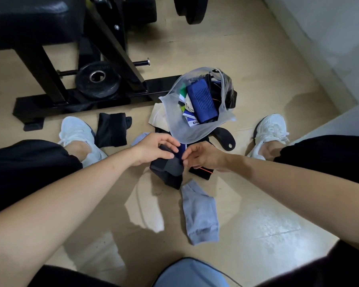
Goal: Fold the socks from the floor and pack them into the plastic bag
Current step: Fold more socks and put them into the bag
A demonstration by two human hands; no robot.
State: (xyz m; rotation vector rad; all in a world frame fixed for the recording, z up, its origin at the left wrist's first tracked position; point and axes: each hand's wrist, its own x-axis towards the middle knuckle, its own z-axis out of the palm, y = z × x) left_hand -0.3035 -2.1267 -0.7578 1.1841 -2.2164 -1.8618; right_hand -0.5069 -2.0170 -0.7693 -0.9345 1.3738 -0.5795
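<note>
A clear plastic bag stands open on the floor ahead of me, with a folded blue sock and several other socks inside. Just below it lies a pile of dark socks. My left hand grips a black-and-grey sock at the top of that pile. My right hand pinches the same sock from the right with curled fingers. A light grey sock lies flat on the floor nearer to me. A black folded sock lies to the left, by my left shoe. A black sock with an orange stripe lies under my right hand.
A black weight bench frame with a weight plate stands at the back left. My white shoes flank the pile. A white wall runs along the right. A beige cloth lies under the bag.
</note>
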